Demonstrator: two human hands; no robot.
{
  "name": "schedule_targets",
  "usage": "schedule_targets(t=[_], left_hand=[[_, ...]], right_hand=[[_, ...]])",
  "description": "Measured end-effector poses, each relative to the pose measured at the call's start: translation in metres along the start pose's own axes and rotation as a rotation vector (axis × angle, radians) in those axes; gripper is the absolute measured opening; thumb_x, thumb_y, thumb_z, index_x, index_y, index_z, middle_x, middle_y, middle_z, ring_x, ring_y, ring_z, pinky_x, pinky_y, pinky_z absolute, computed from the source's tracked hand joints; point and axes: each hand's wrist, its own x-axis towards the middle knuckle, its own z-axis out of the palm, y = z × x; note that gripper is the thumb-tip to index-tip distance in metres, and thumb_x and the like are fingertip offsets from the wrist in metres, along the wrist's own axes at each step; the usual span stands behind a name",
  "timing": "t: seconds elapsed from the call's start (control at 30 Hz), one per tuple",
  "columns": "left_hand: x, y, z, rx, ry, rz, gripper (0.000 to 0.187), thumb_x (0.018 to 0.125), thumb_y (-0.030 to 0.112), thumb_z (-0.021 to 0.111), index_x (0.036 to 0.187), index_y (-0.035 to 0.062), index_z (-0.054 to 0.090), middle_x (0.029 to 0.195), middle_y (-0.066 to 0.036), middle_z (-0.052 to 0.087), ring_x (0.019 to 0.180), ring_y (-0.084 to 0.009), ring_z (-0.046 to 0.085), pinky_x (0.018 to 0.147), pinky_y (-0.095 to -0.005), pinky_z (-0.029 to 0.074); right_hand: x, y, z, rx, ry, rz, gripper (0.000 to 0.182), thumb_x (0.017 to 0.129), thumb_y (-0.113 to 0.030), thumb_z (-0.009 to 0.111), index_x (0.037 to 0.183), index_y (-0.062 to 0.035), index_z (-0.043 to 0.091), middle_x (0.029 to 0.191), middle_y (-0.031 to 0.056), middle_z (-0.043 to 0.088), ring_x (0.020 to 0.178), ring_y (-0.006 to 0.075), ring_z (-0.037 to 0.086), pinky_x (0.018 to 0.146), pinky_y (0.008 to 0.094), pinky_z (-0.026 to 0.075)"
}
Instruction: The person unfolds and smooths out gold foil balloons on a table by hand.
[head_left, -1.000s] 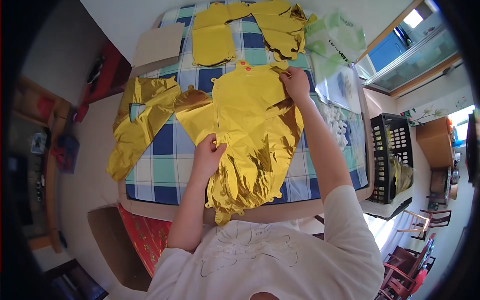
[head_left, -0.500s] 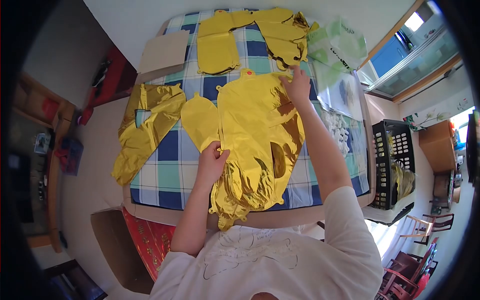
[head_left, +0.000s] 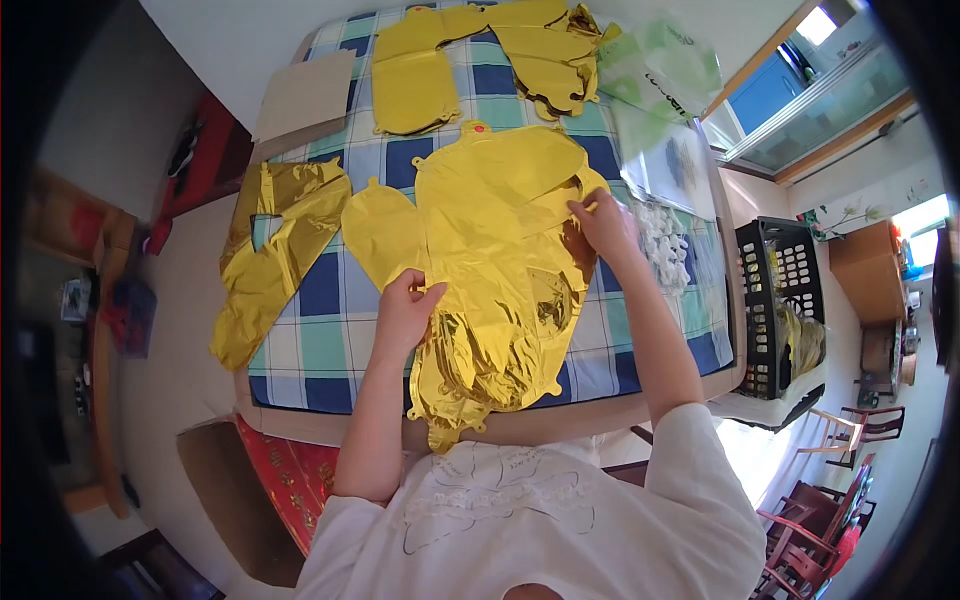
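Observation:
A large flat gold foil balloon (head_left: pixel 490 220) lies in front of me on a checked cloth, its lower part crumpled and hanging towards the near edge. My left hand (head_left: pixel 403 310) is closed on its left edge, thumb and fingers pinched. On the upper right edge my right hand (head_left: pixel 606 228) pinches the foil too. A rounded gold foil piece (head_left: pixel 382 230) sticks out to the left, beside the left hand. Farther left lies another gold foil balloon (head_left: pixel 285 245) with a small hole in it. More flat gold foil balloons (head_left: pixel 415 85) are spread along the far side.
A cardboard sheet (head_left: pixel 305 100) lies at the far left of the checked cloth (head_left: pixel 310 350). Green-white plastic bags (head_left: pixel 660 70) and a white bundle (head_left: pixel 662 245) sit on the right. Beyond stands a black basket (head_left: pixel 780 310). A cardboard box (head_left: pixel 235 500) is on the floor at left.
My right hand has come down and nearer along the right edge, and the foil there is smoother and folded inwards. My left hand stays on the left edge. The whole view has shifted slightly.

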Motion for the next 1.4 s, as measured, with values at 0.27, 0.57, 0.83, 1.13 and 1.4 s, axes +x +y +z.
schedule_targets(t=[0.27,0.57,0.83,1.13,1.4], left_hand=[[0.035,-0.028,-0.006,-0.036,0.151,0.144,0.032,0.083,0.024,0.068,0.1,-0.0012,0.059,0.072,-0.008,0.064,0.065,-0.0149,0.059,0.062,-0.0288,0.046],[0.029,-0.005,-0.01,-0.064,0.114,0.093,0.03,0.081,0.02,0.069,0.101,-0.0006,0.06,0.074,-0.008,0.065,0.067,-0.0157,0.061,0.063,-0.0282,0.047],[0.02,-0.007,-0.008,0.046,0.157,0.126,0.035,0.081,0.016,0.067,0.11,0.0015,0.055,0.075,-0.009,0.065,0.074,-0.0215,0.063,0.069,-0.0319,0.048],[-0.036,0.023,0.022,0.592,-0.046,0.849,0.042,0.079,0.02,0.068,0.118,0.0105,0.054,0.126,-0.01,0.051,0.119,-0.0284,0.044,0.099,-0.0426,0.037],[-0.054,-0.012,0.034,0.854,-0.357,1.014,0.047,0.083,0.035,0.063,0.126,0.0197,0.053,0.14,-0.006,0.042,0.132,-0.0265,0.034,0.108,-0.0533,0.024]], right_hand=[[0.06,-0.017,0.045,0.265,0.209,-0.329,0.018,0.081,-0.02,0.063,0.089,-0.0054,0.057,0.087,0.0138,0.059,0.083,0.0336,0.058,0.071,0.0425,0.046],[0.021,-0.04,0.026,0.335,0.298,-0.428,0.016,0.082,-0.014,0.063,0.094,-0.0053,0.058,0.093,0.0108,0.057,0.089,0.0305,0.056,0.075,0.0415,0.045],[-0.063,-0.002,0.031,0.016,0.218,-0.759,0.03,0.078,-0.01,0.065,0.107,-0.0065,0.059,0.113,0.0133,0.056,0.104,0.0323,0.052,0.091,0.0421,0.041],[-0.065,0.009,0.044,0.008,0.273,-0.751,0.031,0.08,-0.01,0.063,0.11,-0.0064,0.058,0.116,0.0134,0.056,0.108,0.0325,0.052,0.094,0.0424,0.04],[-0.064,0.009,0.044,0.019,0.285,-0.745,0.031,0.079,-0.01,0.063,0.11,-0.0072,0.059,0.116,0.0126,0.056,0.107,0.0324,0.052,0.094,0.0422,0.041]])
